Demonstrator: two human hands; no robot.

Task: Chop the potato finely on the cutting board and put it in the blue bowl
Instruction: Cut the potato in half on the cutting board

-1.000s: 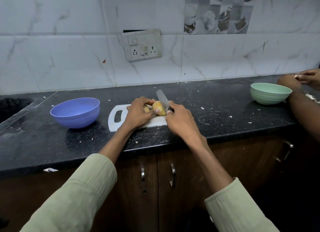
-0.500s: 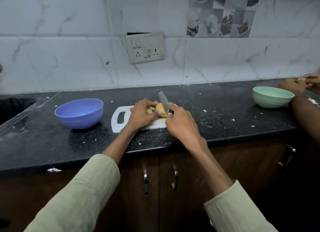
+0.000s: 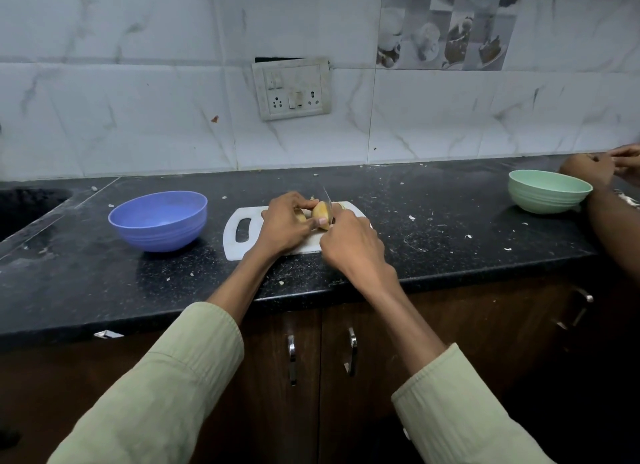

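A yellow potato [image 3: 319,211] lies on the white cutting board [image 3: 233,242] in the middle of the black counter. My left hand [image 3: 285,225] holds the potato from the left, thumb and fingers curled round it. My right hand [image 3: 349,244] grips a knife [image 3: 327,200] whose handle is hidden in the fist. The thin blade stands nearly edge-on against the potato's right side. An empty blue bowl [image 3: 158,219] stands left of the board, apart from it.
A green bowl [image 3: 549,192] sits at the far right of the counter, beside another person's hands [image 3: 595,166] and forearm. A dark sink [image 3: 24,207] opens at far left. Small white scraps dot the black counter [image 3: 450,235]. Cabinet doors are below its front edge.
The knife blade has swung from a slanted, flat-showing pose to nearly edge-on and lower against the potato. Both hands stay on the board. The camera view shifted slightly.
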